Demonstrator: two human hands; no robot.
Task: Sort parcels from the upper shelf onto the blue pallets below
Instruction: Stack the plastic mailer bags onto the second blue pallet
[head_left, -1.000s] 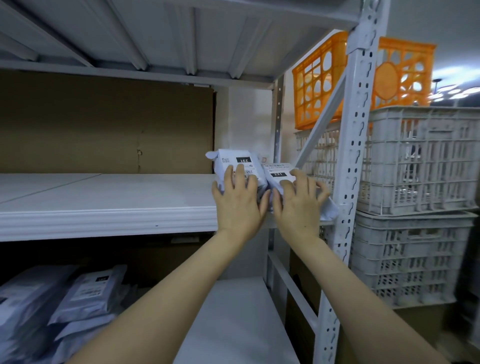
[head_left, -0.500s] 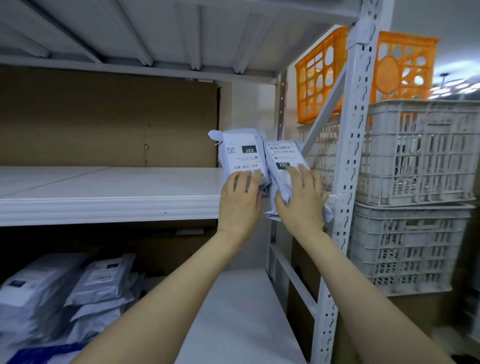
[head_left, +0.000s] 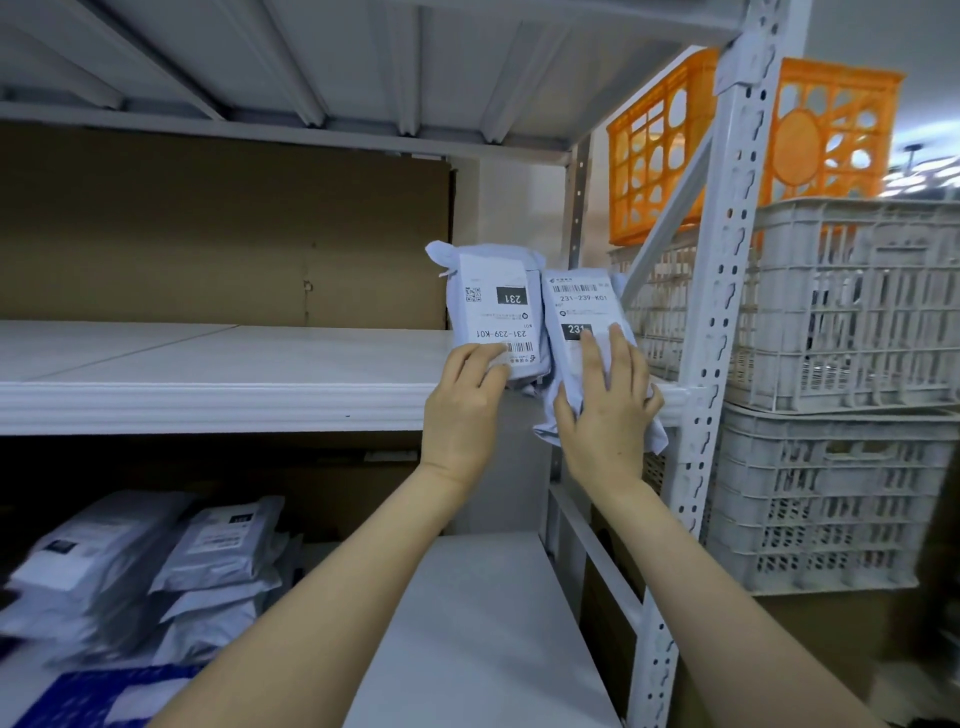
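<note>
Raised higher above the upper shelf (head_left: 208, 374), two parcels both read "231-239-K01" and "231". The left hand (head_left: 460, 410) grips the left parcel (head_left: 493, 312); the right hand (head_left: 602, 415) grips the right parcel (head_left: 579, 306).

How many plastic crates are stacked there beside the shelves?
3, in one stack right of the shelf post: the orange crate topmost, the upper grey crate below it, and the lower grey crate at the bottom. More may be hidden behind them.

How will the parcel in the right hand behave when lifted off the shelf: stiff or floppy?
Probably floppy at its ends: film of the parcel bunches under the right hand and hangs below the shelf edge. Likely light: one hand props it upright. The smooth film may slip.
</note>
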